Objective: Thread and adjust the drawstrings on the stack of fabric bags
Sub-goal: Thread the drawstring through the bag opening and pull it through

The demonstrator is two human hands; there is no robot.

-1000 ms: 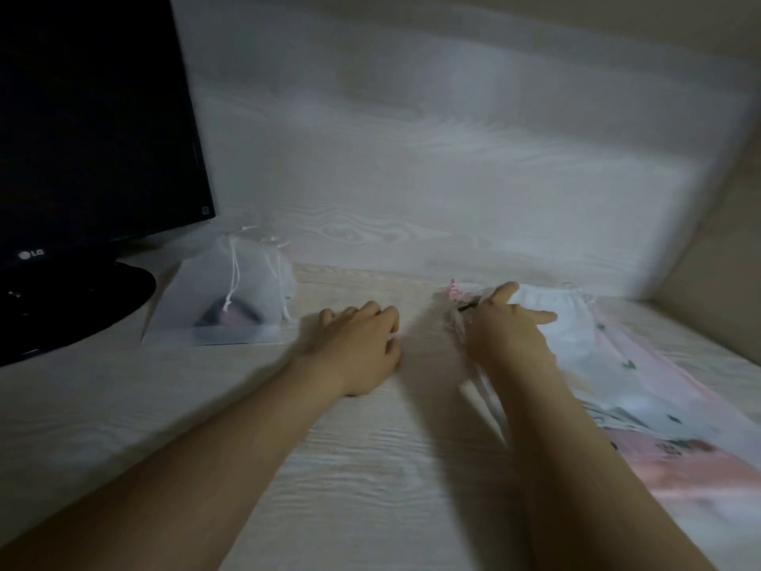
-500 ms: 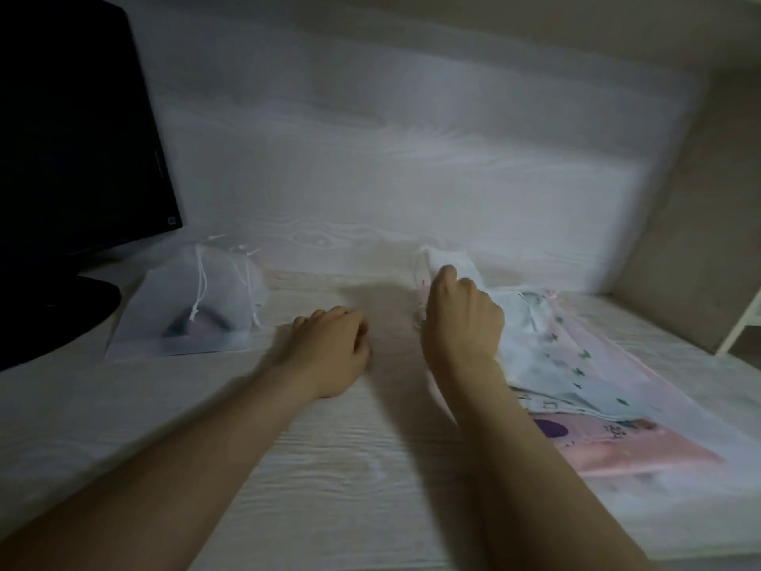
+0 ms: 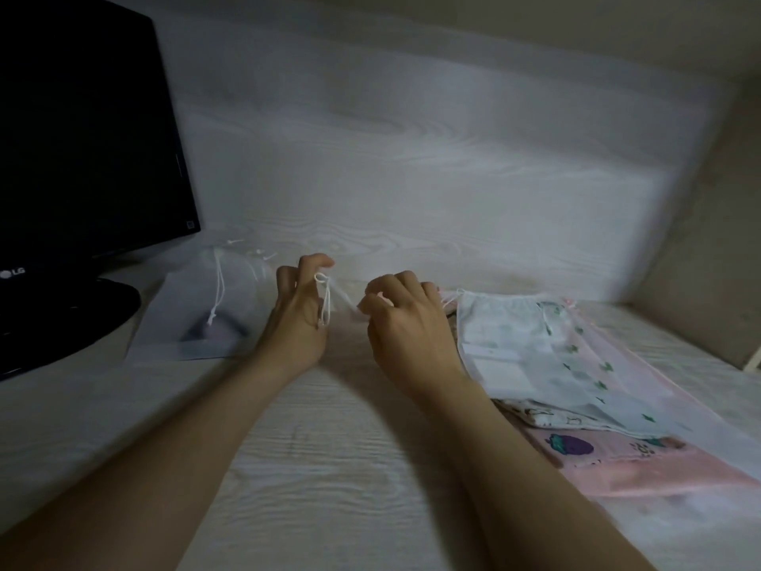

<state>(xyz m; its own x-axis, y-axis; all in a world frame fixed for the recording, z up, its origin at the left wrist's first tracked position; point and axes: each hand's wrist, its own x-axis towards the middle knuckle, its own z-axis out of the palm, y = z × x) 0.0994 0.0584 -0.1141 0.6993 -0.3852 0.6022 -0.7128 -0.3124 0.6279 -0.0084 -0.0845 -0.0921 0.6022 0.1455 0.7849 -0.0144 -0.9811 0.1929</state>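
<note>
Dim light, soft edges throughout. The monitor (image 3: pixel 82 138) is cut off at the left; only its LG mark and dark rounded foot can be read. A translucent pouch (image 3: pixel 197 319) beside the foot holds something dark, but I cannot make out what. The right hand's fingertips are partly turned away.

Left hand (image 3: pixel 296 319): fingers curled, thumb and forefinger pinching a thin white drawstring (image 3: pixel 324 300), its loop hanging across the palm. Right hand (image 3: pixel 407 323): knuckles up, fingers curled, pinching the cord's other stretch just left of the stack of bags (image 3: pixel 659 467). Top bag (image 3: pixel 514 335): white, thin, with a gathered mouth and small green print, lying flat on the stack over cream and pink printed bags. The stack runs out of view at the lower right.

Desk (image 3: pixel 329 467): pale, matte woodgrain. The back panel (image 3: pixel 412 158) has the same grain. A beige side wall (image 3: pixel 700 241) stands at the right.
</note>
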